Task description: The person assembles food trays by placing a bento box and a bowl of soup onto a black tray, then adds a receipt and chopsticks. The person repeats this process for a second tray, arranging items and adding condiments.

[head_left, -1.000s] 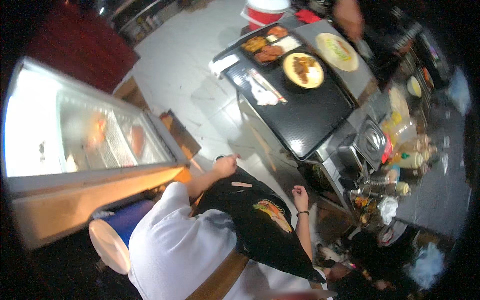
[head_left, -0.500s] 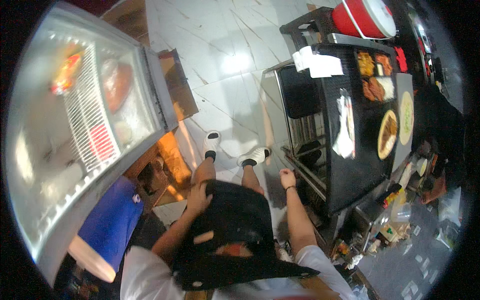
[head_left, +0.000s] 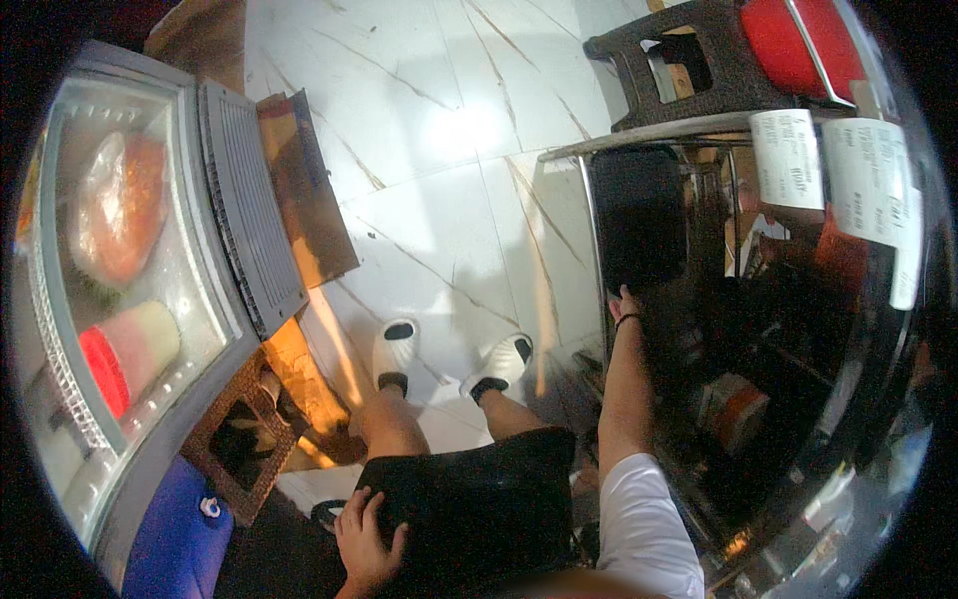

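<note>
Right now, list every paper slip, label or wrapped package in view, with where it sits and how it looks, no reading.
Two paper slips: white rectangles with dark print, stuck side by side on the steel counter's top edge, upper right.
Wrapped orange pack: rounded, in clear film, inside the glass-topped freezer, upper left.
Red and pale pack: oblong, below the orange one.
</note>
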`<state>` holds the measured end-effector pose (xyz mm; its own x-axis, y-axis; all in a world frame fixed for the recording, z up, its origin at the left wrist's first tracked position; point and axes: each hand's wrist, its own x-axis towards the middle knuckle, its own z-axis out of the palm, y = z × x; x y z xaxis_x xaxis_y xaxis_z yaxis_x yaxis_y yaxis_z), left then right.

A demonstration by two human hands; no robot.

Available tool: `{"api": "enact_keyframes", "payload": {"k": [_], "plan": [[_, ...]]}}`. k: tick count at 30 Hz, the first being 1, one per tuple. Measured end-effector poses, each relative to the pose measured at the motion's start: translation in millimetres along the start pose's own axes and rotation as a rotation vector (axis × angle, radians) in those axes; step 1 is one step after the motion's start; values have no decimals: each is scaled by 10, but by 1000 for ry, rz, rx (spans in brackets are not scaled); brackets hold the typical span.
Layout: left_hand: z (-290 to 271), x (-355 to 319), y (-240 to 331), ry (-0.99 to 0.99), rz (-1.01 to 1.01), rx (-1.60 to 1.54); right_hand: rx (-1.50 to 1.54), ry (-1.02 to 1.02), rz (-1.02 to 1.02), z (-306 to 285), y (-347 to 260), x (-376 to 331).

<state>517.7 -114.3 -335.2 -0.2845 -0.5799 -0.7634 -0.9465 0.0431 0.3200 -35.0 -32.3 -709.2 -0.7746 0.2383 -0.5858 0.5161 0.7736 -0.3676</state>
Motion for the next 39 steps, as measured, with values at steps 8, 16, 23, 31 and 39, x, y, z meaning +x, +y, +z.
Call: {"api": "enact_keyframes", "payload": {"k": [8, 16, 23, 31, 39], "plan": [[58, 104, 265, 146, 141, -66, 512, -69, 303, 80, 41, 77], [44, -8, 227, 105, 121, -44, 1081, -261, 304, -249, -230, -644], [-90, -373, -184, 184, 34, -783, 1074, -492, 109, -1004, 725, -2713], [-2273, -906, -294, -251, 77, -1813, 644, -1175, 447, -2402, 245, -5731], [-3383, -1226, 147, 80, 295, -1272, 512, -1139, -371, -3616, -957, -6141]]}}
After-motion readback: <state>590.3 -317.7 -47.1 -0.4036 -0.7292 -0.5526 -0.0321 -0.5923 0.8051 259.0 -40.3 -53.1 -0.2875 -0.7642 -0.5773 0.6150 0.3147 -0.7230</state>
